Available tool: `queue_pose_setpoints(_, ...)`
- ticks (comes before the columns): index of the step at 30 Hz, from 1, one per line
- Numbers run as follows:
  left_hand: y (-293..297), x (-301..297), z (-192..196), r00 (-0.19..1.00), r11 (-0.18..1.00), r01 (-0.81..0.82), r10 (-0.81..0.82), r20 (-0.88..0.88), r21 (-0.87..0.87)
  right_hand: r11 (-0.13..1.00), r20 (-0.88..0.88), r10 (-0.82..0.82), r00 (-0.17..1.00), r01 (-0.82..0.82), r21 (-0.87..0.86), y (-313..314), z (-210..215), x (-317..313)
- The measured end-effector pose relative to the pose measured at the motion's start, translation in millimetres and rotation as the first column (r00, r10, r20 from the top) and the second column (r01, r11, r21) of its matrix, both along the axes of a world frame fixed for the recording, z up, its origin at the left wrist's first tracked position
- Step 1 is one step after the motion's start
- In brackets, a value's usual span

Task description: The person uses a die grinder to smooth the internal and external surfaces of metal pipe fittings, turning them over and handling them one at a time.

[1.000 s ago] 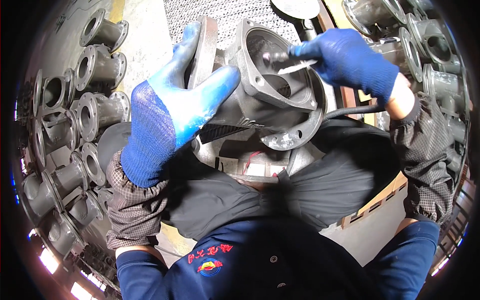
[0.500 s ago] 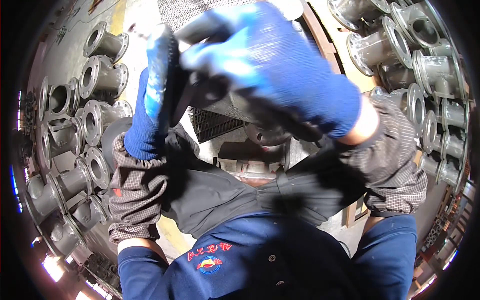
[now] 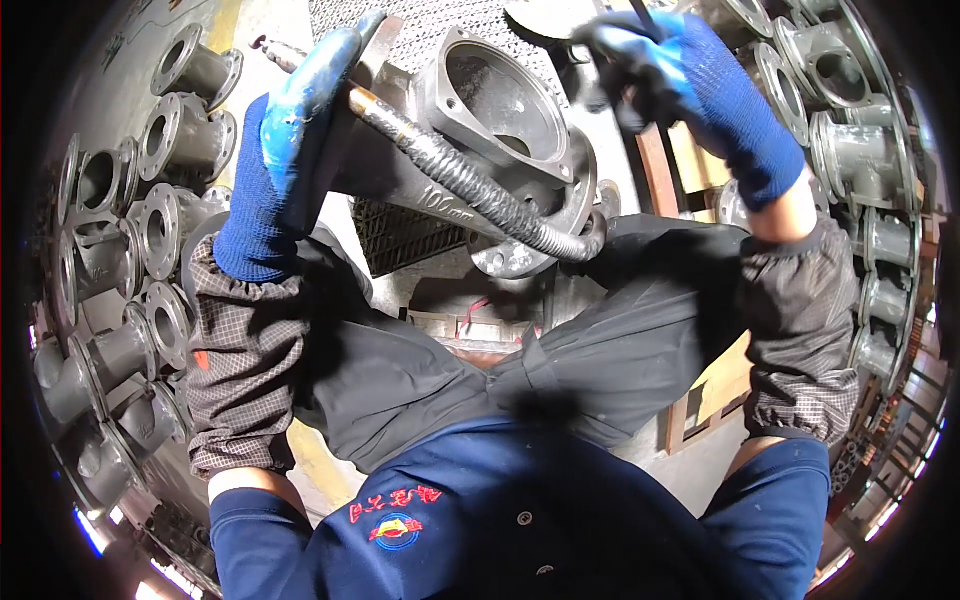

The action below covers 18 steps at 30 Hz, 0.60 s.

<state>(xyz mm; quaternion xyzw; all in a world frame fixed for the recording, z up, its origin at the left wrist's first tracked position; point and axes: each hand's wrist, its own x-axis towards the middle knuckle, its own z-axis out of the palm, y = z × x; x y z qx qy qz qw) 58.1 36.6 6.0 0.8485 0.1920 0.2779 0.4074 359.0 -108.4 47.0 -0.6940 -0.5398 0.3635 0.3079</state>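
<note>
My left hand [image 3: 305,120], in a blue coated glove, is wrapped round a slim grinder whose narrow metal tip [image 3: 278,54] sticks out at the far left of the fingers. A hose [image 3: 455,180] bound in black tape runs from that hand down to the right across a grey cast valve body [image 3: 420,185]. The casting lies tilted ahead of my knees, its squarish flange and wide round bore facing up. My right hand [image 3: 665,85], gloved too, is raised to the right of the casting and apart from it. Its curled fingers are blurred; a dark strip shows beside them.
Grey flanged castings [image 3: 180,135] are stacked along the left, and more [image 3: 865,145] stand in rows on the right. A black grate [image 3: 405,238] lies beneath the casting. Patterned metal plate [image 3: 345,15] is at the far side, with a rusty frame bar [image 3: 655,170] at right.
My right hand has moved away to the right from beside my left hand, uncovering the casting and hose. My left hand has shifted slightly left.
</note>
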Motion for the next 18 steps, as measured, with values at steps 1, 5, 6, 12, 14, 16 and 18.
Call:
queue_pose_setpoints(1,-1,2,1,0.996,0.998,-0.048,0.052,-0.069,0.047,0.985,0.062,-0.013,0.998,0.023,-0.170,-1,-12,31)
queue_pose_setpoints(5,-2,-2,14,0.996,0.991,-0.084,0.086,-0.016,0.105,0.831,-0.115,-0.373,0.921,0.276,-0.483,-35,-79,66)
queue_pose_setpoints(6,2,-1,4,0.997,0.993,-0.077,0.079,-0.013,0.093,0.818,-0.113,-0.380,0.918,0.276,-0.505,-51,-77,59)
queue_pose_setpoints(12,21,-15,3,0.997,0.995,-0.054,0.050,-0.052,-0.083,0.970,-0.113,-0.188,0.976,0.166,-0.177,-31,-36,62)
queue_pose_setpoints(14,22,0,-13,0.998,0.964,-0.056,0.055,-0.011,-0.259,0.973,0.167,0.196,0.966,-0.213,0.090,-8,-3,58)
queue_pose_setpoints(16,21,1,0,0.997,0.957,-0.072,0.067,-0.028,-0.283,0.965,0.089,0.217,0.972,-0.227,0.128,0,11,53)
queue_pose_setpoints(18,33,-9,-2,0.997,0.983,-0.069,0.064,-0.033,-0.169,0.987,-0.146,0.132,0.980,-0.116,0.114,-5,-24,57)
